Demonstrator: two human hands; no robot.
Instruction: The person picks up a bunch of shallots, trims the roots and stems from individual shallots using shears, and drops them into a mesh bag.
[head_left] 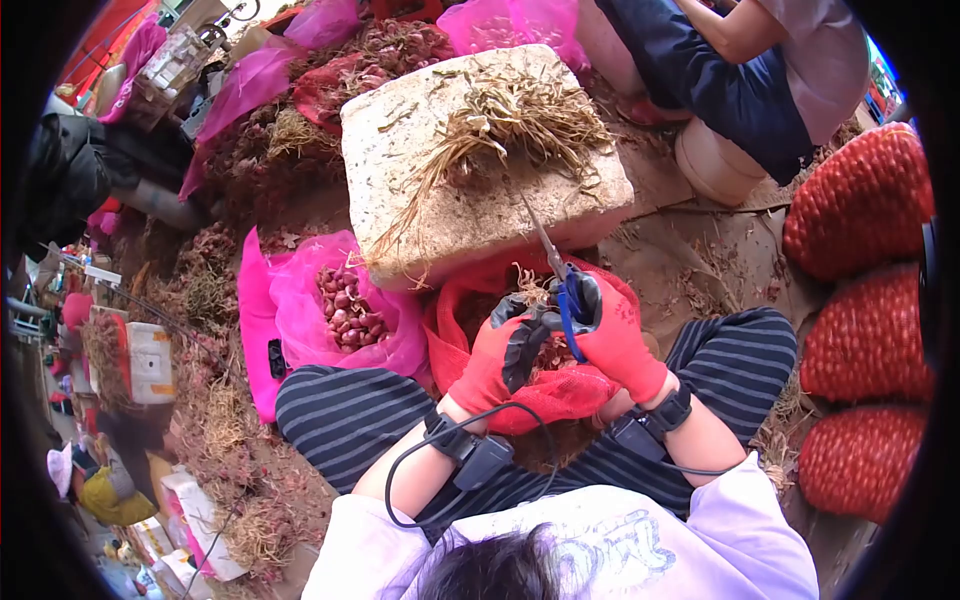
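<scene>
Blue-handled scissors (568,305) are gripped in my right hand (615,335), which wears a red glove with a dark palm. Their blades point up and away from me, over the edge of a white foam block (400,200). My left hand (490,355), gloved the same way, is closed on a tuft of dry shallot stems (533,287) close beside the scissors. Any bulb in those fingers is hidden. Below both hands lies a red mesh bag (450,340) with its mouth spread. Dried shallot tops (520,125) are heaped on the block.
A pink mesh bag (400,345) of trimmed shallots (350,310) stands to the left. Several full red sacks (860,345) line the right side. Another person (740,70) sits on a bucket (715,160) at the far right. Dry scraps (215,400) litter the ground.
</scene>
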